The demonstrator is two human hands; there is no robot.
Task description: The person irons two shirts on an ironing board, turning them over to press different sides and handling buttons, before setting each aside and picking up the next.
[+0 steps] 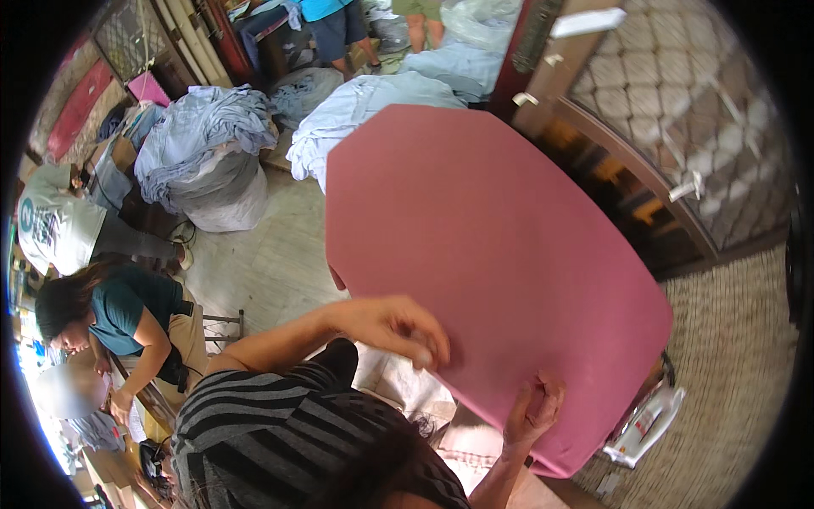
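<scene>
A large board or table covered in smooth dusky-red cloth stretches out in front of me, with nothing lying on it. Over its near left edge hangs my left hand, its fingers loosely bent, thumb apart, and nothing held. My right hand is at the near edge farther right, just over or touching the cloth. Its fingers are half curled with a gap to the thumb, and I see nothing in them. Pale fabric shows below the board's near edge, partly hidden by my left arm and body.
A white appliance-like object with red marking sits beside the board's right edge. Heaps of light blue garments and a bulging bundle lie beyond. A co-worker in dark green sits left. A lattice gate stands far right.
</scene>
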